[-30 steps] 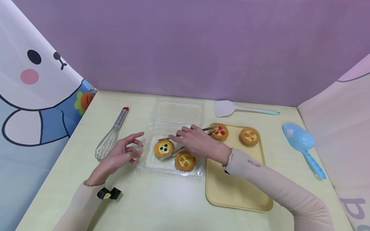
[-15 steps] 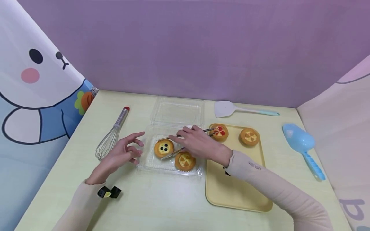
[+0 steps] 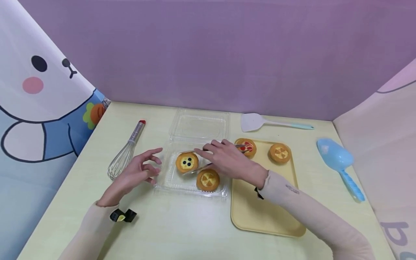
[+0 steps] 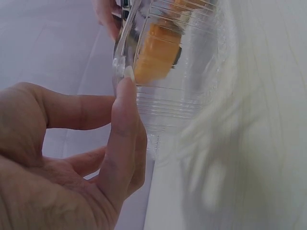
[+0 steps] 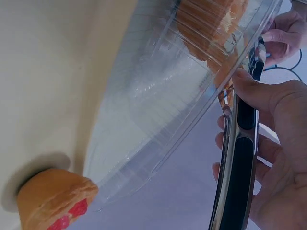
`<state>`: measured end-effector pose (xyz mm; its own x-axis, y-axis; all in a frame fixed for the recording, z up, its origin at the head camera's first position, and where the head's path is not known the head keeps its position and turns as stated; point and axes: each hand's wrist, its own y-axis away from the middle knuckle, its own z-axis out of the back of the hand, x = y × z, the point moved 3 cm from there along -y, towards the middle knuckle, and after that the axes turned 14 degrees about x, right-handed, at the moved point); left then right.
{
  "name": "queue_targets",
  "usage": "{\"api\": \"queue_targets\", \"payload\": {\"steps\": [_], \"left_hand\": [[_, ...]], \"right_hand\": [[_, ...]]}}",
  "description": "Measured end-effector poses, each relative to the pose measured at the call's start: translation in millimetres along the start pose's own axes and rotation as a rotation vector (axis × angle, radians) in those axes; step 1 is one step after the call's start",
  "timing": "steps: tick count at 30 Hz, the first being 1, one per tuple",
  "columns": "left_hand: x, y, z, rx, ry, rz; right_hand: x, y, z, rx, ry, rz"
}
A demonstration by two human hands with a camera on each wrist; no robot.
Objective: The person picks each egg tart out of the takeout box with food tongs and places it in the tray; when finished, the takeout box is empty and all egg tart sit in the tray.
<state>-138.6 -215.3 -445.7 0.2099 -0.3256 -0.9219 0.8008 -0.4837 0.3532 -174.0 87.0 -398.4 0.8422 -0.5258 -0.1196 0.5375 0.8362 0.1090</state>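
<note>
My right hand [image 3: 227,159] grips metal tongs [image 5: 235,177] with black handle inserts. The tong arms stand on both sides of a tart with dark berries [image 3: 187,162], in the base of a hinged clear plastic box [image 3: 172,182]. A tart with yellow wedge-shaped topping [image 3: 208,180] sits beside it in the box. My left hand [image 3: 138,169] is at the box's left rim, its fingers loosely bent and spread. In the left wrist view the thumb tip is right at the clear rim.
A yellow tray [image 3: 260,213] on the right bears a red-topped tart [image 3: 246,148] and a wedge-topped tart [image 3: 280,153]. A whisk [image 3: 126,153] lies left, a spatula [image 3: 253,122] behind, a blue scoop [image 3: 338,159] far right. The box's lid [image 3: 199,125] lies folded back.
The dark-berry tart has shifted slightly back and right with the tongs. My right hand has moved a little to the right with them; the left hand has stayed put.
</note>
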Motion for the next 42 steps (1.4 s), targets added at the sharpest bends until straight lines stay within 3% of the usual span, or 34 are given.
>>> {"api": "queue_targets", "payload": {"steps": [9, 21, 27, 42], "left_hand": [[-1.3, -0.7, 1.0, 0.011, -0.006, -0.017], [-1.8, 0.0, 1.9, 0.024, -0.001, -0.024], [-1.7, -0.8, 2.2, 0.029, -0.009, -0.029], [-1.3, -2.0, 2.3, 0.027, -0.012, -0.015]], "right_hand": [[-14, 32.3, 3, -0.038, -0.035, -0.074], [-44, 101.4, 3, -0.106, -0.117, -0.218], [-53, 135.6, -2, -0.135, -0.100, -0.292], [-48, 188.3, -29, -0.090, -0.092, -0.362]]}}
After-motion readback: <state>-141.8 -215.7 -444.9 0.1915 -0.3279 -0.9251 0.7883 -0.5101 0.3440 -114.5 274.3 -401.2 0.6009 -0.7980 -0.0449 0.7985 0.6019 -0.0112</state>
